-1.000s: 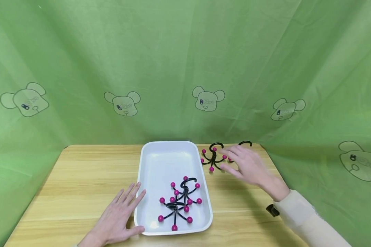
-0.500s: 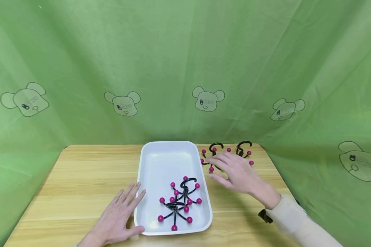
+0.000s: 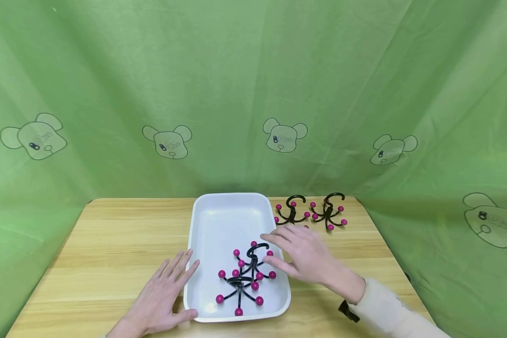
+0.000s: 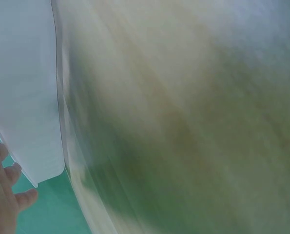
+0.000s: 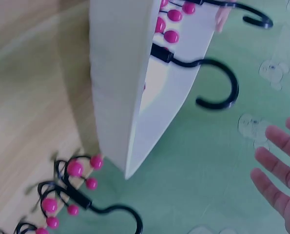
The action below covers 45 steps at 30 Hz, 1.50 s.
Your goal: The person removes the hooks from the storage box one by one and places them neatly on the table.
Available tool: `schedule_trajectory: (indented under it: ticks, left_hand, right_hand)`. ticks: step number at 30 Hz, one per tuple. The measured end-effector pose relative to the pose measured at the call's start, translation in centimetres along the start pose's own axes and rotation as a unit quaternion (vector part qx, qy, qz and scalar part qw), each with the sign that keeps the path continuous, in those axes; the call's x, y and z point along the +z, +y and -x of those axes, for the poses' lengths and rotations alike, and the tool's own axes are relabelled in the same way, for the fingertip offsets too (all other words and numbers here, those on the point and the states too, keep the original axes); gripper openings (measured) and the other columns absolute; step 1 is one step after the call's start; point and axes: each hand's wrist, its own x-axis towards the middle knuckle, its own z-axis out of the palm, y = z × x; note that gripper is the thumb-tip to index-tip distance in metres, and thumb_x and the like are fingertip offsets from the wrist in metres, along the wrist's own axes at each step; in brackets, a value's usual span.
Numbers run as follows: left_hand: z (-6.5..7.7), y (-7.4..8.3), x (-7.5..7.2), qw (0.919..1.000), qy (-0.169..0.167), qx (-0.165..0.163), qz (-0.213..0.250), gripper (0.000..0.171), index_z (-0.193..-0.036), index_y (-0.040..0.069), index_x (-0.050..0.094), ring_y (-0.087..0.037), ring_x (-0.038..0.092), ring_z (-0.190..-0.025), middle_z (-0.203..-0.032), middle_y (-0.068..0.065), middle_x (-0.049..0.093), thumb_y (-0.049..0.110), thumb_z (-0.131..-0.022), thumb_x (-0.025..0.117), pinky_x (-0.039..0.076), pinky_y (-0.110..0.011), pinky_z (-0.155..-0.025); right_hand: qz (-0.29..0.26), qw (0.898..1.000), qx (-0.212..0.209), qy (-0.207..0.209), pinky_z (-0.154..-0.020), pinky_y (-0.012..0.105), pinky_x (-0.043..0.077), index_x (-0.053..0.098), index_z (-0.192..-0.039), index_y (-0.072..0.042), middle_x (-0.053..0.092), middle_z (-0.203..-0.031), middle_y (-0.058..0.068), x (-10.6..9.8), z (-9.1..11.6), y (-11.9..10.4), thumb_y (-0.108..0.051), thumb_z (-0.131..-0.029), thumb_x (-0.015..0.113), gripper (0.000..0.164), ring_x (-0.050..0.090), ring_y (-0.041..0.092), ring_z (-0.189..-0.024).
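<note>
Two hooks (image 3: pixel 239 283) stood in a tray (image 3: pixel 219 230), left hand (image 3: pixel 158 291) at one side, right hand (image 3: pixel 305 255) over the other, all fingers wide.

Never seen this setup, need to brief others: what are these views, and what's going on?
There's no machine, just a person's bare left hand and right hand. The wide view is from a head-worn camera; the others are from wrist cameras. On the wooden table is a white tray with a front hook and rear hook, both black with pink balls. A third hook and fourth hook are right of the tray. Neither hand appears to hold anything.
</note>
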Motion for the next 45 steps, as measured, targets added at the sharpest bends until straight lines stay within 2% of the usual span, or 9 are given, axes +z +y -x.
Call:
schedule_trajectory:
  ticks: [11, 22, 32, 45]
  left_hand:
    - [0.0, 0.0, 0.1, 1.0, -0.004, -0.002, -0.001, 0.108, -0.162, 0.014, 0.043, -0.039, 0.046, -0.152, -0.172, -0.015, 0.037, 0.083, -0.081, 0.063, -0.014, -0.027, -0.135]
    - [0.1, 0.0, 0.2, 1.0, 0.007, 0.006, -0.002, 0.108, -0.162, 0.013, 0.043, -0.039, 0.047, -0.151, -0.171, -0.015, 0.037, 0.083, -0.081, 0.062, -0.012, -0.028, -0.136]
    - [0.1, -0.1, 0.3, 0.9999, 0.01, 0.006, 0.004, 0.108, -0.161, 0.013, 0.044, -0.039, 0.048, -0.15, -0.171, -0.016, 0.039, 0.083, -0.081, 0.061, -0.014, -0.027, -0.135]
    - [0.1, 0.1, 0.2, 1.0, 0.006, 0.002, 0.002, 0.108, -0.162, 0.014, 0.043, -0.04, 0.047, -0.151, -0.171, -0.015, 0.038, 0.082, -0.08, 0.064, -0.013, -0.027, -0.135]
  right_hand:
    - [0.003, 1.0, -0.02, -0.001, -0.08, 0.022, 0.058, 0.075, -0.126, -0.02, 0.078, -0.108, -0.007, 2.0, 0.0, -2.7, -0.063, -0.108, 0.037, 0.06, 0.069, 0.009, -0.094]
    - [-0.009, 0.999, -0.046, -0.016, -0.077, 0.02, 0.057, 0.077, -0.121, -0.023, 0.076, -0.102, -0.011, 3.9, 0.1, -4.7, -0.059, -0.104, 0.054, 0.046, 0.068, 0.008, -0.094]
    - [-0.018, 0.998, -0.049, -0.024, -0.074, 0.023, 0.057, 0.079, -0.113, -0.025, 0.075, -0.097, -0.012, 4.8, -0.1, -5.5, -0.053, -0.099, 0.067, 0.034, 0.067, 0.008, -0.088]
    - [-0.019, 0.998, -0.052, -0.026, -0.069, 0.017, 0.053, 0.077, -0.1, -0.029, 0.074, -0.091, -0.017, 5.3, -0.1, -5.4, -0.041, -0.099, 0.071, 0.014, 0.064, 0.004, -0.083]
